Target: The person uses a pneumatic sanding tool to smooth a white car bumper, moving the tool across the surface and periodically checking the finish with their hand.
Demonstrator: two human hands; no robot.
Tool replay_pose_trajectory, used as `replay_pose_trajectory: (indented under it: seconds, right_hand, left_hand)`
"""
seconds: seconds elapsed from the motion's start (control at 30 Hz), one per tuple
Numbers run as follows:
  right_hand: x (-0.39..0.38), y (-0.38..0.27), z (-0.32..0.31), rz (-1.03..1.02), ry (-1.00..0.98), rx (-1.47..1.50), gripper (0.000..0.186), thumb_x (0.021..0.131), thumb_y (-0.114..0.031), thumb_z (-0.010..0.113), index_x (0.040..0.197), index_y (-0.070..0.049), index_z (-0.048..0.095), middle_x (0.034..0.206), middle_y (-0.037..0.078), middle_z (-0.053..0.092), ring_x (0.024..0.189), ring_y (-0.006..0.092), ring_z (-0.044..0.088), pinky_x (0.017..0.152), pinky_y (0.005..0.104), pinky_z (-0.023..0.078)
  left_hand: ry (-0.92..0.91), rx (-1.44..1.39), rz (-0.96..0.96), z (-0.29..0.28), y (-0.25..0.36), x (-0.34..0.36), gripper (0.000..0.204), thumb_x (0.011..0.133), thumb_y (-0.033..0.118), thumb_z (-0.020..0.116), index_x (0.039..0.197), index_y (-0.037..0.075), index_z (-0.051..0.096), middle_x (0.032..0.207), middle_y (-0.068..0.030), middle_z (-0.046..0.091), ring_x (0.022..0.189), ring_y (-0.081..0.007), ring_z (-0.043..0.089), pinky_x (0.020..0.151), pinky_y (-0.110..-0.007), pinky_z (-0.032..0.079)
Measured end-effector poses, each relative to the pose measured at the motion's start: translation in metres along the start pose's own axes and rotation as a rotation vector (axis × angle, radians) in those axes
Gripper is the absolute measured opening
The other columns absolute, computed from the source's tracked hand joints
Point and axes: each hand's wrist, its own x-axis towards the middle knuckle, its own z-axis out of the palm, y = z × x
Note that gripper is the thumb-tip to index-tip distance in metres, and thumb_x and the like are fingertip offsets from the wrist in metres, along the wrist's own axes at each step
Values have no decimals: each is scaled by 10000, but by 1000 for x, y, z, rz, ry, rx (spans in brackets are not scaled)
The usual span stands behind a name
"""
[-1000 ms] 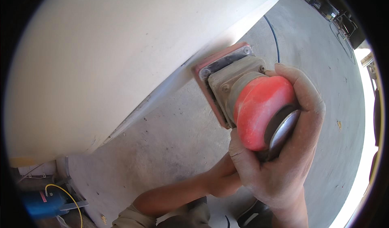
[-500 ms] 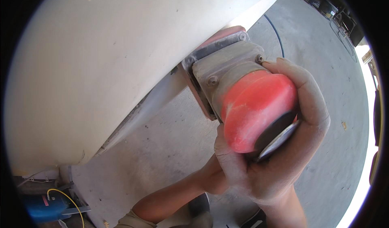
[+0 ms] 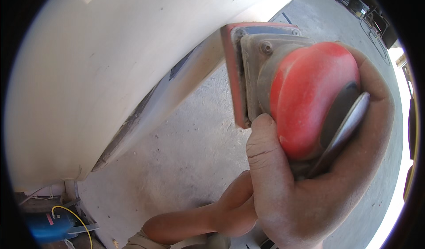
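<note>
My right hand, dusty, is wrapped round a pneumatic sander with a red body, metal lever and square pad rimmed in red. The pad sits at the right side of a large glossy white panel, close to its narrow lower edge strip; I cannot tell whether they touch. My left hand is lower down, behind my right hand, with its fingers hidden, so what it holds is not visible.
A blue tank with a yellow hose lies at lower left. Grey concrete floor runs beneath. A dark hose and assorted dark equipment are at upper right, beside bright daylight along the right rim.
The sander rose along the panel's edge, then swung rightward and turned, with my right hand moving right along with it. My left forearm shifted slightly.
</note>
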Motion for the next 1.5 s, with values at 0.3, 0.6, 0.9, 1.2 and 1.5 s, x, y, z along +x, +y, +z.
replay_pose_trajectory:
  seconds: [0.3, 0.6, 0.9, 1.2, 1.5]
  right_hand:
    - [6, -12, 10, 97, 8, 81, 785, 734, -164, 808, 1404, -4, 432, 1241, 188, 558, 1100, 277, 609, 955, 383, 518]
    - [3, -18, -18, 436, -42, -130, 713, 761, -283, 838, 1349, -39, 517, 1154, 156, 608, 1012, 244, 643, 880, 331, 546]
    - [32, 6, 15, 564, -469, 635, 267, 960, -254, 694, 815, -32, 724, 675, 43, 659, 537, 80, 558, 503, 207, 436]
    - [67, 4, 43, 363, -523, 417, 273, 909, -272, 734, 845, -9, 770, 676, 78, 695, 516, 83, 596, 514, 195, 485]
    - [82, 10, 42, 192, -584, 555, 266, 931, -241, 717, 877, 12, 779, 695, 122, 733, 519, 129, 671, 529, 210, 554]
  left_hand:
    - [52, -56, -2, 7, 10, 10, 481, 1078, 237, 476, 1487, -8, 412, 1246, -85, 579, 1097, -169, 553, 943, -339, 463]
    - [309, 97, -154, 7, 46, 35, 444, 1120, 366, 390, 1335, -8, 496, 850, -1, 548, 732, -82, 482, 667, -274, 408]
    - [276, 81, -625, -6, 7, -36, 451, 1122, 407, 426, 1229, 13, 616, 694, 39, 466, 623, -56, 406, 579, -272, 374]
    - [333, 104, -693, -2, -4, -55, 470, 1114, 385, 446, 1353, 11, 601, 681, 43, 451, 631, -56, 424, 577, -278, 384]
    - [379, 54, -625, -8, -11, -70, 483, 1116, 396, 440, 1330, -1, 612, 648, 59, 436, 587, -52, 394, 548, -274, 354]
